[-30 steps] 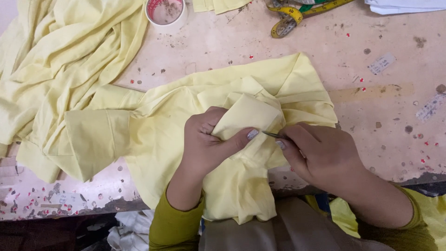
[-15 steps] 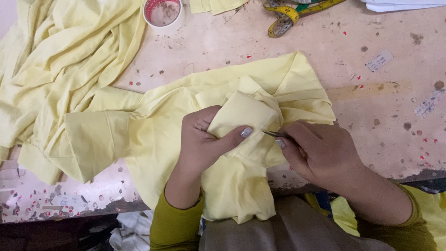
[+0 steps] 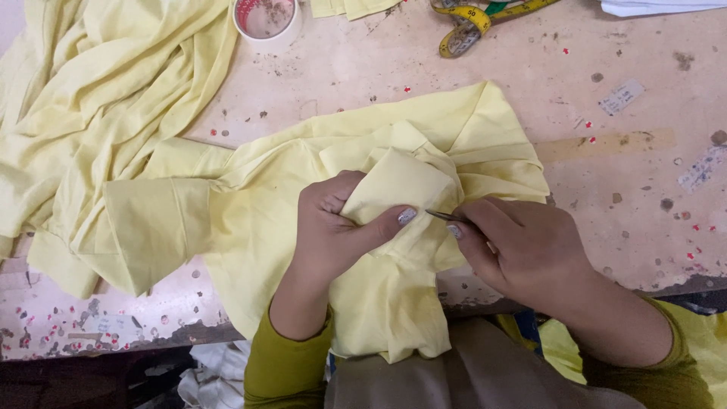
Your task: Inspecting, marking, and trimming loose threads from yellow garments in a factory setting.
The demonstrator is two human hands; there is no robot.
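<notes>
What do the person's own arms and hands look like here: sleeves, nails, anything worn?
Both hands are bare, no gloves. The left hand has a thumbnail with pale, glittery polish; the right hand shows a similarly pale nail on one finger. Each arm ends in an olive-green long sleeve, pushed up the forearm: the left sleeve and the right sleeve. No rings, watch or bracelets are visible.

Garment workshop, worn worktable (image 3: 424, 68), yellow measuring tape (image 3: 485, 17), heaped yellow fabric (image 3: 83, 113)
</notes>
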